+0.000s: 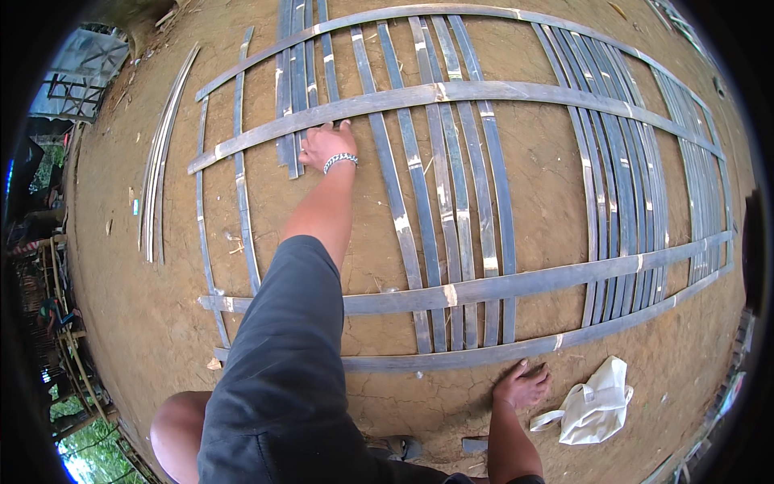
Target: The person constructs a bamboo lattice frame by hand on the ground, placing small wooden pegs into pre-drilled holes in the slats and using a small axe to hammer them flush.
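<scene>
A lattice of grey bamboo slats is laid out on the ground, with long strips running across shorter ones. My left hand (326, 145), wearing a chain bracelet, reaches far forward. Its bent fingers are closed about the lower end of a short bamboo slat (293, 155), just below a long cross strip (387, 101); the fingertips are partly hidden. Several short slats lie bunched there, passing under the cross strips. My right hand (522, 387) is low, close to the nearest long strip (476, 356), with fingers loosely apart and nothing in them.
A white cloth bag (597, 403) lies on the bare earth right of my right hand. Thin loose strips (165, 161) rest at the left. More short slats (621, 177) are grouped at the right of the lattice. Bamboo poles (72, 355) stand at the left edge.
</scene>
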A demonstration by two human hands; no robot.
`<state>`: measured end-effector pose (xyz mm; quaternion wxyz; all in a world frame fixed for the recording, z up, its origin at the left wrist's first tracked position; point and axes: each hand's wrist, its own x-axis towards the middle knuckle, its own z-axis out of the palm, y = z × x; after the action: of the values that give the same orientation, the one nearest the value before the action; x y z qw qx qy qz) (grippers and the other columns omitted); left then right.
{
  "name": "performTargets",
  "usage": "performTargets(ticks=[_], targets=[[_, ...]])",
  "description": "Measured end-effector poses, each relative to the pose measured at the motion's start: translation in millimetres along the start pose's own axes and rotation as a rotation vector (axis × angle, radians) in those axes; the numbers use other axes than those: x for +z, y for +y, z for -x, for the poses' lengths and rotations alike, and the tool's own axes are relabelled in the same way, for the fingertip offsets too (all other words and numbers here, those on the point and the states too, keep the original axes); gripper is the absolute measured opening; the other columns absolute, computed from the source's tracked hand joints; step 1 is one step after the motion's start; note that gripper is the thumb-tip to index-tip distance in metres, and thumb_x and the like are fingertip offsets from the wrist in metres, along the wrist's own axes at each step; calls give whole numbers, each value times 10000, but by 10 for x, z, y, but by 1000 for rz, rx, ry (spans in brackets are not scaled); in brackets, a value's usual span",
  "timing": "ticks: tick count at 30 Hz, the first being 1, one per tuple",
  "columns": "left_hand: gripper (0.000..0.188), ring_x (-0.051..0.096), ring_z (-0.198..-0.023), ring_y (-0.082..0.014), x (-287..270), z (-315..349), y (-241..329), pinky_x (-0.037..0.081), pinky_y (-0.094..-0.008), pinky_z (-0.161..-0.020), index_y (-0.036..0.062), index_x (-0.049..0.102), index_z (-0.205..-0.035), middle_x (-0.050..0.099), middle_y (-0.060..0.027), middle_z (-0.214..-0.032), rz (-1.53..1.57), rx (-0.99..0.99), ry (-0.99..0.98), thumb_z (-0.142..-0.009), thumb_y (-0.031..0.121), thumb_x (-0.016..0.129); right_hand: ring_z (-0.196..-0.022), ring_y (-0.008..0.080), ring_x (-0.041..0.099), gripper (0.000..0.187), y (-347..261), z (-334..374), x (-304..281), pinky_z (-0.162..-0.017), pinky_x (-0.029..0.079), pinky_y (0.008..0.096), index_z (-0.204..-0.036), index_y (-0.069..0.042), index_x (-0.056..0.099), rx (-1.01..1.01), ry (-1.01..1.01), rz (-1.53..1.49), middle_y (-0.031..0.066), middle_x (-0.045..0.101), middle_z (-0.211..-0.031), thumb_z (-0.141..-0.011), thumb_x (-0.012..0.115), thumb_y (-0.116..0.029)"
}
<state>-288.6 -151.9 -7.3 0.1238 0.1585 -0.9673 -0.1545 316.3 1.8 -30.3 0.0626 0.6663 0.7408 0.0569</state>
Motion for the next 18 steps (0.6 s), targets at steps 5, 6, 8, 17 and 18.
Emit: performTargets(ticks=[5, 6, 8, 17, 18], targets=[[369, 601, -1187, -295, 98, -76, 80, 323, -472, -1042, 188, 811, -1054, 737, -81, -1157, -27, -102, -54, -810, 453, 729, -1421, 382, 365, 792, 18, -4, 76, -1094, 338, 569, -1495, -140, 445, -7, 45, 4, 171, 413, -1533, -940, 448, -705], [371, 614, -1172, -296, 67, -68, 118, 328, -475, -1038, 181, 810, -1047, 739, -82, -1159, -48, -110, -93, -809, 453, 728, -1421, 381, 364, 795, 19, -3, 66, -1093, 338, 570, -1496, -140, 444, 2, 35, 6, 170, 413, -1533, -939, 449, -708], [331, 639, -1119, -302, -26, -32, 163, 343, -479, -1024, 166, 810, -1004, 749, -96, -1118, -14, -151, -155, -800, 415, 731, -1422, 378, 364, 802, 10, -4, 27, -1092, 338, 571, -1497, -140, 444, 13, 17, 8, 167, 414, -1533, -936, 449, -714], [446, 693, -1014, -315, -815, 1224, -776, 454, -501, -977, 114, 772, -976, 766, -88, -1055, 6, -177, -584, -747, 495, 809, -1412, 363, 385, 773, -23, 24, 1, -1081, 352, 548, -1501, -149, 442, 10, 6, 55, 148, 420, -1534, -947, 443, -688], [476, 691, -1023, -313, -800, 1388, -1012, 438, -509, -987, 100, 768, -992, 765, -103, -1037, 67, -164, -624, -733, 496, 822, -1406, 364, 394, 767, -16, 21, 7, -1090, 344, 542, -1501, -156, 443, 12, 10, 47, 149, 422, -1533, -946, 449, -685]])
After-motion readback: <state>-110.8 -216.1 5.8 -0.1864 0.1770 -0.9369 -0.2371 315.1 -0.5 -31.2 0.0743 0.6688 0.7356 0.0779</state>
